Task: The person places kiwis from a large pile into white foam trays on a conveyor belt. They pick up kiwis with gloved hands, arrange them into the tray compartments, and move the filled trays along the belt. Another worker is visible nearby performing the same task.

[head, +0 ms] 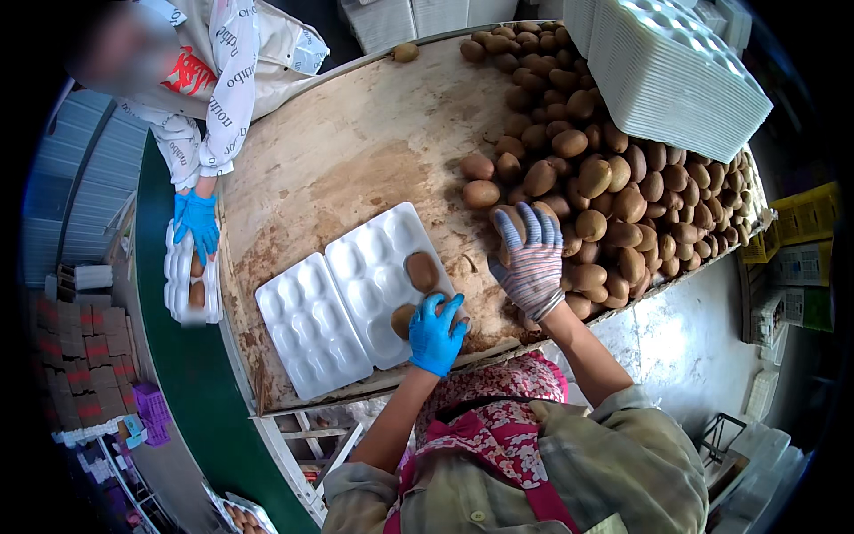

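Note:
In a blue glove, my left hand (pixel 437 337) curls over the near right edge of a white moulded plastic tray (pixel 367 250), its fingers around a kiwifruit that is mostly hidden. Another kiwifruit (pixel 403 322) lies in a tray hollow beside these fingers, and one more (pixel 421 271) rests in a hollow farther up. My right hand (pixel 532 260) wears a striped knit glove and grips a kiwifruit (pixel 512 225) at the left edge of a large kiwifruit pile (pixel 627 203). A second white tray (pixel 313 327) adjoins the first on its left; its hollows hold nothing.
A tall stack of white trays (pixel 674 80) stands behind the pile. One loose kiwifruit (pixel 405 52) lies at the wooden table's (pixel 320 153) far edge. At left, a co-worker's gloved hands (pixel 197 220) touch a tray of fruit (pixel 177 287) on a green conveyor belt (pixel 180 380).

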`<state>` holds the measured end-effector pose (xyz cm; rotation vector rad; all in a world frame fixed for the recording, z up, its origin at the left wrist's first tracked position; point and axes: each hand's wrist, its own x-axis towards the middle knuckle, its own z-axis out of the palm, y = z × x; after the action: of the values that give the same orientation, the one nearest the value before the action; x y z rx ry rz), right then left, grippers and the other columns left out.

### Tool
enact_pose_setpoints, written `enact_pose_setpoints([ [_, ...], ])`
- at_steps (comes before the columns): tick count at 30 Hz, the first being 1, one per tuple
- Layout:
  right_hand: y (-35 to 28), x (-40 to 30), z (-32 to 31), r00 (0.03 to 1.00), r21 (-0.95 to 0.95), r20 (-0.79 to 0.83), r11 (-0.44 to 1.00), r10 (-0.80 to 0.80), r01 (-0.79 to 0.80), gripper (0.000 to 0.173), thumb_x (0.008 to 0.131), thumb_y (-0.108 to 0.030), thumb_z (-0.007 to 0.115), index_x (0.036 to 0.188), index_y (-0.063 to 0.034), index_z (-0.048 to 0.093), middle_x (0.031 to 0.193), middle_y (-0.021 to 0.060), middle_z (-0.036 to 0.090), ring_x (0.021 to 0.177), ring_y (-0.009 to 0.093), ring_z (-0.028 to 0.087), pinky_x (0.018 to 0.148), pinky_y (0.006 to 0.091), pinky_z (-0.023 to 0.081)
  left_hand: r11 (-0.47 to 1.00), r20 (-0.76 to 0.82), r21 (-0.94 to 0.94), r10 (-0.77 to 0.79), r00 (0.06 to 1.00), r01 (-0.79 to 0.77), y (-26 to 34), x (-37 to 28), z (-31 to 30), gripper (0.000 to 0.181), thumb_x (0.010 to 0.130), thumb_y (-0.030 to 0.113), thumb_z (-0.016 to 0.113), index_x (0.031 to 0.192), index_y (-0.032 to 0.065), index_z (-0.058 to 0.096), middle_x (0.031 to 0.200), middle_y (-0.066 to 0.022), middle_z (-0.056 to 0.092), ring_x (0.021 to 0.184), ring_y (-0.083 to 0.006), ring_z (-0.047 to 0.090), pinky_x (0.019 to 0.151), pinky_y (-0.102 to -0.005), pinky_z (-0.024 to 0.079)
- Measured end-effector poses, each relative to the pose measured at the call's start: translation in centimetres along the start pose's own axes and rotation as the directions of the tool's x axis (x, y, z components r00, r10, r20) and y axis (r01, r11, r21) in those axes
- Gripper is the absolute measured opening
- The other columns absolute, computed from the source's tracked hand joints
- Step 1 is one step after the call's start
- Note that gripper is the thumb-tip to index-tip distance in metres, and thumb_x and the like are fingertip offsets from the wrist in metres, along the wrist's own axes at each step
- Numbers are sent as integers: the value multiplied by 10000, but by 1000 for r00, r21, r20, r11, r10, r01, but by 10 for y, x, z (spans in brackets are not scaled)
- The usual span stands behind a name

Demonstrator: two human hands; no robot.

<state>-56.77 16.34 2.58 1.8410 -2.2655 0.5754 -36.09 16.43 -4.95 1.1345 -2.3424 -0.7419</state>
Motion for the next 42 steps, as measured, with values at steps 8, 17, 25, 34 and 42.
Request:
enact_pose_setpoints([
  [8,65,49,-12,875,-23,481,997,-51,71,732,600,-346,764,1281,-258,510,1225,132,503,1094,344,503,901,451,438,769,194,-557,-248,949,314,24,139,102,852,650,89,759,1382,143,327,1367,-126,340,1186,-307,447,988,-405,434],
  [17,101,3,-33,779,813,581,-121,238,-569,490,858,-226,641,1271,-18,479,1164,66,550,1081,139,498,951,275,402,723,428,-432,-362,828,539,62,169,64,816,531,70,814,1234,146,406,1286,-137,323,1160,-310,434,943,-394,480],
  [25,64,4,18,797,827,560,-95,228,-554,489,856,-221,666,1262,-11,492,1146,72,569,1047,144,526,931,273,426,803,331,-409,-312,890,434,30,167,107,824,649,203,794,1364,166,385,1373,-192,278,1211,-350,444,970,-407,453],
  [34,4,40,-9,884,892,443,24,146,-451,626,772,-67,733,1311,3,421,1198,116,548,1083,172,534,932,287,467,755,-146,-600,-430,891,265,20,113,71,622,737,149,685,1316,167,461,1246,-159,415,1034,-365,568,831,-415,508],
  [42,-94,84,75,786,199,603,980,-139,21,768,720,-458,710,1328,-70,444,1271,180,517,1090,356,539,877,433,486,853,-267,-129,-521,810,506,-129,63,-84,643,797,253,695,1377,167,431,1334,-129,435,1155,-330,522,956,-388,455],
])
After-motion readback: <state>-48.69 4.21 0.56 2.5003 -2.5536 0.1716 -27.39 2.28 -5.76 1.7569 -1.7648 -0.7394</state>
